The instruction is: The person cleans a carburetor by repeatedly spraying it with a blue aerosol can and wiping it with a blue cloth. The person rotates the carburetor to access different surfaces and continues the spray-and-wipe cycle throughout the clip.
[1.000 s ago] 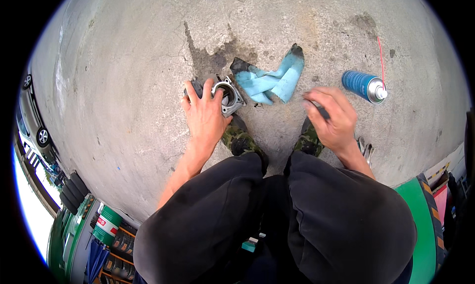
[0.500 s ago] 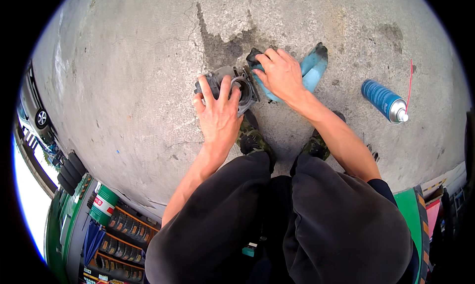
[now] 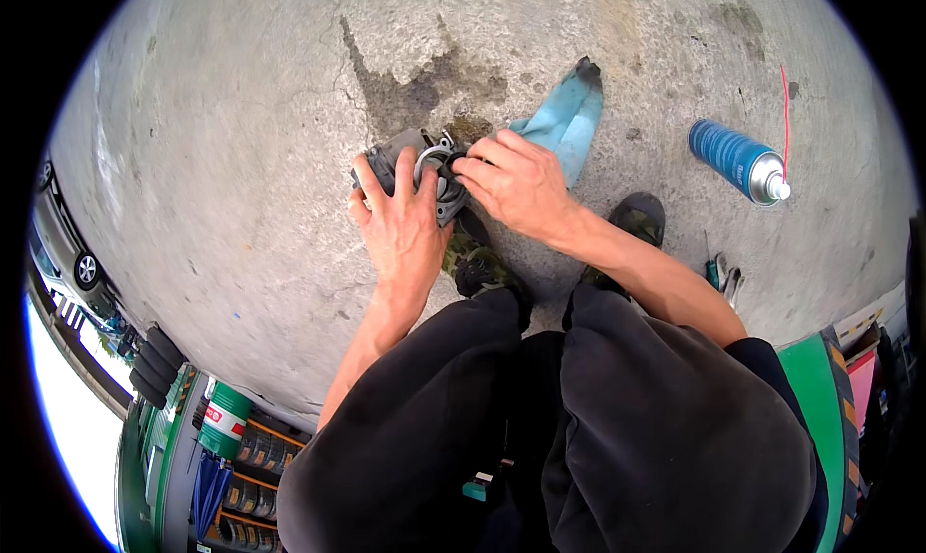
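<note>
A grey metal throttle body (image 3: 451, 204) rests on the concrete in front of my feet, its round bore facing up. My left hand (image 3: 397, 230) is closed over its housing from the near side, the fingers spread across the top and reaching to the bore. Pinched in my right hand (image 3: 521, 187) is the blackened end of a light blue cloth (image 3: 569, 119); the fingertips are at the right side of the bore. The rest of the cloth trails beyond that hand, with a second dark-stained tip on the ground. How far the cloth goes into the bore is hidden.
A blue spray can (image 3: 736, 158) with a thin red straw (image 3: 786, 119) lies to the right. Small tools (image 3: 723, 273) lie near my right forearm. Wet stains (image 3: 415, 95) mark the concrete beyond the part. Tyres, a green drum (image 3: 225, 420) and a parked car (image 3: 72, 249) stand at left.
My right hand has moved left with the cloth, from beside the throttle body to its bore. The left hand stays on the housing. The whole view has shifted slightly.
</note>
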### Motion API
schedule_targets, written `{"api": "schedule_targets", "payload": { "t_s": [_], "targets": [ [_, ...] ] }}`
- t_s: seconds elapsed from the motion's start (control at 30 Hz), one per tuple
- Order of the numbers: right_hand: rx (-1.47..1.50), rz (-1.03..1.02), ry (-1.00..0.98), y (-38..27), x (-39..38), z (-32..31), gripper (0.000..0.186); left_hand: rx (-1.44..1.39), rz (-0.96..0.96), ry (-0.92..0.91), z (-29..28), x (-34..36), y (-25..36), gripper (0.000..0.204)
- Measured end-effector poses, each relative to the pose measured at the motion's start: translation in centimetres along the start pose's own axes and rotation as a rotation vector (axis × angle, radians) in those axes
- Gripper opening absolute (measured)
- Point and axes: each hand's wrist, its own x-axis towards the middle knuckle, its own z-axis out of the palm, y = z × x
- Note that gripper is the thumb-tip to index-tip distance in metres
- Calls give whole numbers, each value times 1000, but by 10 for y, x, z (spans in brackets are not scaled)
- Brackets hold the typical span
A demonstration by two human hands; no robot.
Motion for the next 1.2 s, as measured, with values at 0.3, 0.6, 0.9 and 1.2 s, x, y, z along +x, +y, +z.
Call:
{"api": "schedule_targets", "payload": {
  "t_s": [0.3,0.6,0.9,1.2],
  "targets": [
    [-105,1,-841,8,26,-2,37,34,19,45,6,-5,3,76],
    [-116,5,-993,4,40,-31,70,15,14,36,4,-6,0,77],
    [-413,-185,-1132,-6,57,-18,44,28,6,69,10,-9,-3,75],
    [-269,-84,-1110,2,52,-16,51,45,13,44,9,-9,2,74]
  ]
}}
